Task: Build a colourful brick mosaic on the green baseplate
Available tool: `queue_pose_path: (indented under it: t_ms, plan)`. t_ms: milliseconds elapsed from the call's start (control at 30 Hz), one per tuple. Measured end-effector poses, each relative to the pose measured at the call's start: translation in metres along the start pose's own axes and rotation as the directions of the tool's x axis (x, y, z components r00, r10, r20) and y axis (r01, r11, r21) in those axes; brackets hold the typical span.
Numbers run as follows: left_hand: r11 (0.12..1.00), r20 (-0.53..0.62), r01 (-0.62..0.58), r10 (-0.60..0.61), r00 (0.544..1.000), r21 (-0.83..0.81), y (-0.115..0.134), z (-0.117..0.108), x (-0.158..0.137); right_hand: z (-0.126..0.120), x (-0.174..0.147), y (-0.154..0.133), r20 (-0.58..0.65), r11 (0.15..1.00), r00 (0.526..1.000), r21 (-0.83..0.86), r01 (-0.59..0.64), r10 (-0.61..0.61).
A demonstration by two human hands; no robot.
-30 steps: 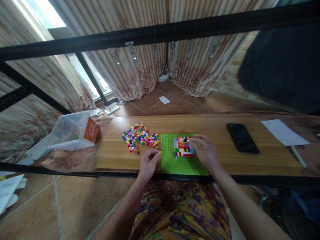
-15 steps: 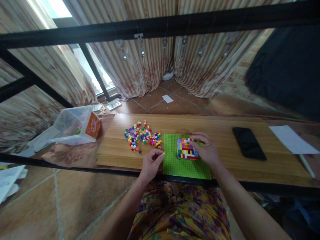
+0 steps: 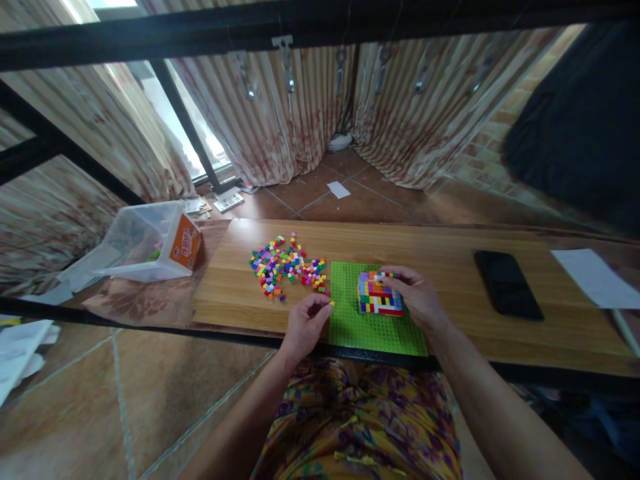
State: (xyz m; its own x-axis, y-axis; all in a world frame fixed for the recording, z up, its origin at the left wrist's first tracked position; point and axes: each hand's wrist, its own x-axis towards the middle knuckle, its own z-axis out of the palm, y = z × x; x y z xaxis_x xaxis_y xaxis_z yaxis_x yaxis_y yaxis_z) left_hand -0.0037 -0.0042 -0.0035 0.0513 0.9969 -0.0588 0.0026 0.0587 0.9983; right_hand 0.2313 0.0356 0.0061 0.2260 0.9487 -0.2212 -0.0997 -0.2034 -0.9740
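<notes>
Between the thumb and forefinger of my left hand is a small yellow brick, held at the left edge of the green baseplate. A block of many-coloured toy bricks stands on the baseplate. My right hand reaches over the right back corner of this block, thumb and fingertips closed together at its top. Whether a loose brick is in those fingers I cannot make out. Left of the baseplate lies a pile of small loose bricks in mixed colours.
All this is on a low wooden table. A black phone and a white sheet of paper lie at the right. A clear plastic box with an orange label stands at the left. A dark metal bar crosses overhead.
The view has tilted and shifted slightly, so everything sits a little higher in it. Both hands keep nearly the same places, the left still pinching the yellow brick.
</notes>
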Motion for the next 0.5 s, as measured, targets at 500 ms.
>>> queue_pose_path:
  t_ms: [500]
  plan:
    - [0.994,0.017,-0.05,0.052,0.998,-0.096,-0.017,0.002,0.001,-0.005,-0.016,0.0,-0.157,0.86,0.9,-0.399,0.318,-0.406]
